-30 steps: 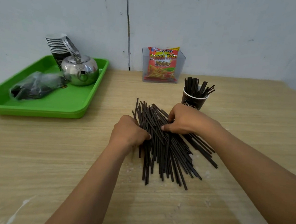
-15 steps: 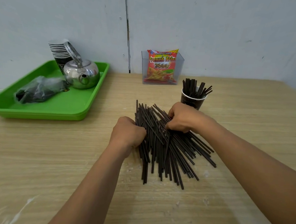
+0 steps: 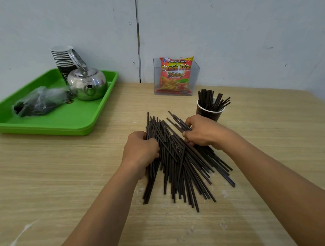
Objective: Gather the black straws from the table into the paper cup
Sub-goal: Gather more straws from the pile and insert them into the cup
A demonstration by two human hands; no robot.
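Note:
A fanned heap of black straws [image 3: 181,168] lies on the wooden table in front of me. My left hand [image 3: 139,152] curls round the left side of the heap near its far end. My right hand [image 3: 201,133] grips several straws at the heap's far right, thumb pressed on them. Just behind my right hand stands a dark paper cup [image 3: 209,111] with a white rim, holding several upright black straws [image 3: 211,101].
A green tray [image 3: 62,119] at the left holds a steel kettle [image 3: 87,85], a stack of paper cups [image 3: 63,62] and a plastic bag of dark items [image 3: 42,101]. A clear box with a snack packet [image 3: 175,75] stands against the wall.
Both hands have squeezed the straw heap tighter and lifted its far end a little. My right hand shifted slightly toward the cup.

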